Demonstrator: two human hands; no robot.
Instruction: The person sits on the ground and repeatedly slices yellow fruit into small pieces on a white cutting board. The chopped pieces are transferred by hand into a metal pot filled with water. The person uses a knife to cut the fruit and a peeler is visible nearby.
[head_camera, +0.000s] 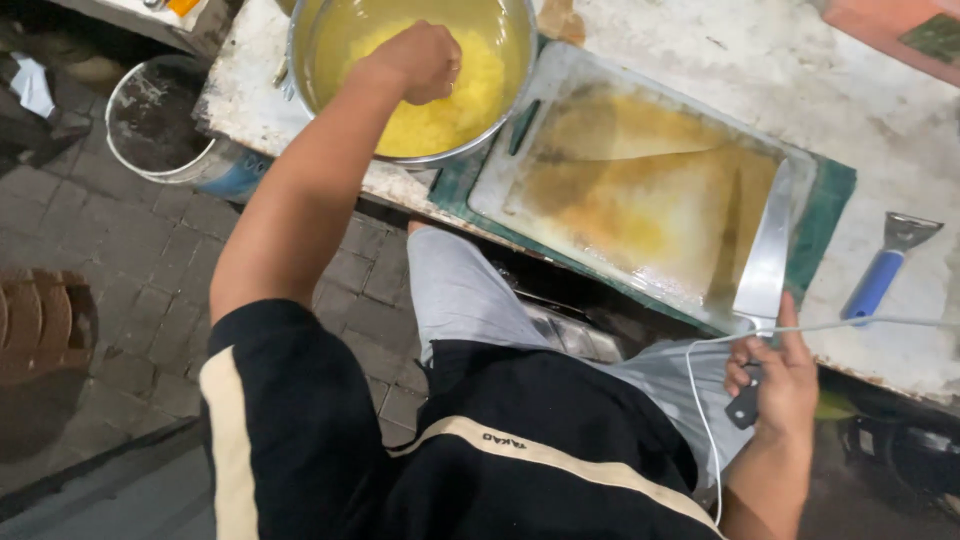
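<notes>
A wide steel knife (765, 250) lies over the right end of a clear plastic cutting board (560, 90), which is rectangular, round-cornered and stained yellow-brown. The flat, bright blade runs nearly upright in the frame, tip toward the upper right and dark handle toward the lower right, where the right hand (775, 385) has its fingers clamped around the handle just off the worktop (850, 90) edge. The board rests on a green mat (830, 215) on the pale, scuffed, mottled worktop.

At upper centre stands a round, shiny metal pot (505, 110) holding yellowish liquid and a grainy yellow mass (450, 100). The left hand (415, 60) is inside it, fingers curled together in a loose fist on the yellow mass.

A scraper (885, 270) with a blue handle and grey blade lies at the right of the frame. A thin white cable (700, 400) crosses near the right hand. A grimy bucket (160, 120) stands on the paved floor at upper left.
</notes>
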